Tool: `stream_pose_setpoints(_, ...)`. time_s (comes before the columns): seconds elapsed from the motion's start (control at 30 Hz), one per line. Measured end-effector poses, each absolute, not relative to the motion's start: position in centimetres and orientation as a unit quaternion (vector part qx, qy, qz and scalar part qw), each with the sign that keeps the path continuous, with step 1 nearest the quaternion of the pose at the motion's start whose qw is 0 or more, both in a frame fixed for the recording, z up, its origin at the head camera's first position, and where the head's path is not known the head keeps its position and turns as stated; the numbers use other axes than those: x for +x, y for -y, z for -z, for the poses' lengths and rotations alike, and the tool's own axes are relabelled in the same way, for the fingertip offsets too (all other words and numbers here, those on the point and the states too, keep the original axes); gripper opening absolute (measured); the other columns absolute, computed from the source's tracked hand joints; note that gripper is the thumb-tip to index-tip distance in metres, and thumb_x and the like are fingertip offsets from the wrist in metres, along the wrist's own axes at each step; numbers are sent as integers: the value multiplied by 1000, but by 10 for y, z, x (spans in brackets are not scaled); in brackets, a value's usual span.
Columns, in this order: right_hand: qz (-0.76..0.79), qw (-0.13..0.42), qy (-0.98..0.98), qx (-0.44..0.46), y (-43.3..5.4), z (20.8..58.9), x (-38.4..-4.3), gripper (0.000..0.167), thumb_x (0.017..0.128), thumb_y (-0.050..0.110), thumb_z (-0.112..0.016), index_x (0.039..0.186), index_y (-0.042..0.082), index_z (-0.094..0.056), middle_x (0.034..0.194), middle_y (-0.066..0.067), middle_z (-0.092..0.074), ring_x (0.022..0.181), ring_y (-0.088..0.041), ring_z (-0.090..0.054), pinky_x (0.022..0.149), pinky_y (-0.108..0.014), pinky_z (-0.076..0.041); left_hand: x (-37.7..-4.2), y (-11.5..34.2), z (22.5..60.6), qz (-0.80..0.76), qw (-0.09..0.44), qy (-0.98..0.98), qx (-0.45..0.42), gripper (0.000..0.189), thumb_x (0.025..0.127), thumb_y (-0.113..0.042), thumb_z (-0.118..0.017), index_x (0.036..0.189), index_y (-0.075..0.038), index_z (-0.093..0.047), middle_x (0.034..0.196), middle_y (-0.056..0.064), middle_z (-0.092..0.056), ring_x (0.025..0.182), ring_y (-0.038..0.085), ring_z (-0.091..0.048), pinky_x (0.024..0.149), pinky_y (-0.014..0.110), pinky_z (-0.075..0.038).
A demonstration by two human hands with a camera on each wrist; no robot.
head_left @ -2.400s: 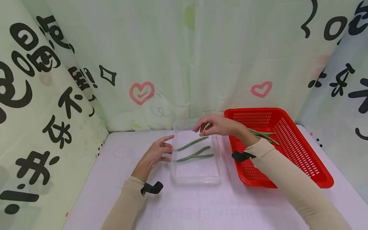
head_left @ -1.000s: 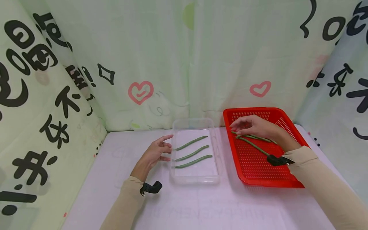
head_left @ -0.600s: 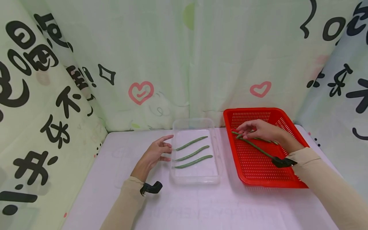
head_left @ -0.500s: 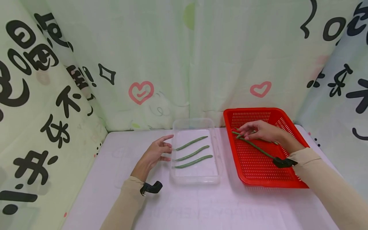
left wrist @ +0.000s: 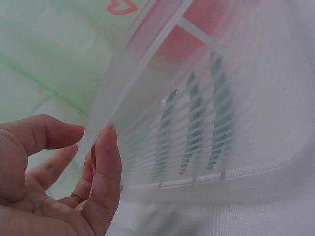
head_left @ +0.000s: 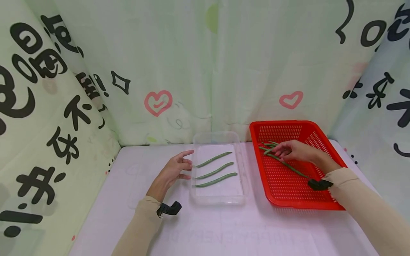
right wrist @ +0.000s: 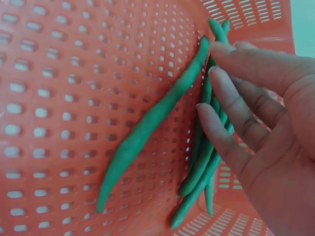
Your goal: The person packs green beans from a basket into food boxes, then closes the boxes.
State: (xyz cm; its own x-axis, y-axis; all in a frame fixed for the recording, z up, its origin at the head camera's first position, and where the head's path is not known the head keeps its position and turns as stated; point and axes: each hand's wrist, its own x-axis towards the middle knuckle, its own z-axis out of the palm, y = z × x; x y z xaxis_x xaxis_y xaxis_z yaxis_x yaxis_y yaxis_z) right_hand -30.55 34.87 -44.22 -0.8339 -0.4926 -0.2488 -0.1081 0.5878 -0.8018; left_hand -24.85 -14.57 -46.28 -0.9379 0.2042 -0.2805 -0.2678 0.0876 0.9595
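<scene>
Left hand loosely spread beside clear plastic box, holding nothing | right hand, fingers parted, no grip evident, at green beans in red plastic basket; touch unclear | beans likely light, smooth, bendy, snappable: pinch one mid-length

Room above box (3 beans inside); basket wall between box and right hand.

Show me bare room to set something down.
Free: table before the clear tray, between left sleeve and red basket; basket's near-left floor, beside the diagonal bean. Crowded: basket's far left, beans bunched by the right hand.
</scene>
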Motion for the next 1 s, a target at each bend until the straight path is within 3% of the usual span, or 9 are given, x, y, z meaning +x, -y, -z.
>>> stream_pose_setpoints(0.23,398,238,-872,-158,-357,450,-305,39,91,1,-71,128,-8,-61,115,-23,-67,98,-29,-65,83,-27,-60,-247,145,461,-674,175,-717,-26,57,96,-1,-61,148,-24,-53,110,9,-57,98,29,-61,68,34,-61)
stream_pose_setpoints(0.5,384,247,-875,-160,-358,452,-306,40,90,0,-71,128,-9,-60,113,-21,-67,96,-28,-63,83,-28,-59,-248,145,462,-677,172,-715,-26,57,96,0,-61,148,-23,-54,107,7,-57,91,23,-61,67,34,-61)
stream_pose_setpoints(0.8,345,253,-889,-166,-352,449,-304,39,89,1,-74,126,-7,-62,101,-16,-62,89,-24,-58,75,-27,-57,-248,145,462,-675,172,-717,-26,58,95,0,-61,148,-23,-53,108,8,-57,92,24,-61,67,34,-61)
stream_pose_setpoints(1.0,312,261,-897,-175,-345,443,-301,30,89,-1,-71,117,-4,-65,98,-13,-64,90,-23,-56,75,-28,-55,-248,145,462,-674,172,-718,-26,57,95,0,-61,147,-24,-54,109,8,-57,95,27,-61,68,34,-61)
